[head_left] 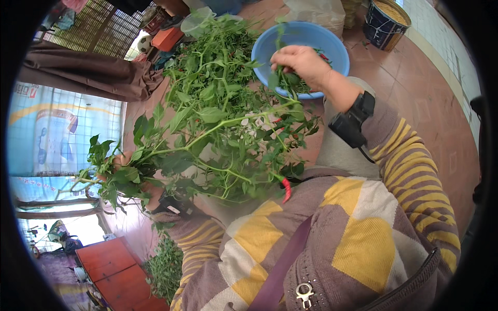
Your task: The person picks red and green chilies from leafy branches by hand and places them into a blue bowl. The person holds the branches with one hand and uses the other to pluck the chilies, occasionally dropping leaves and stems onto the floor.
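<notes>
An uprooted chilli plant [223, 124] stretches across in front of me, leafy, with pale green branching stems. One ripe red chilli [286, 189] hangs from its near side. My left hand [123, 161] is closed around the stems at the left, largely covered by leaves. Above the near rim of a blue basin [340, 49], my right hand [302, 63] pinches a green leafy shoot at the plant's far end. Some red and green chillies show inside the basin, partly hidden behind my right hand.
Behind the plant lies a heap of cut chilli plants [223, 57] on the tiled floor [415, 88]. A dark bucket [386, 26] with yellowish contents stands far right. Greenery [165, 264] lies near a red-orange panel [116, 269] at lower left. A brown curtain [93, 70] hangs left.
</notes>
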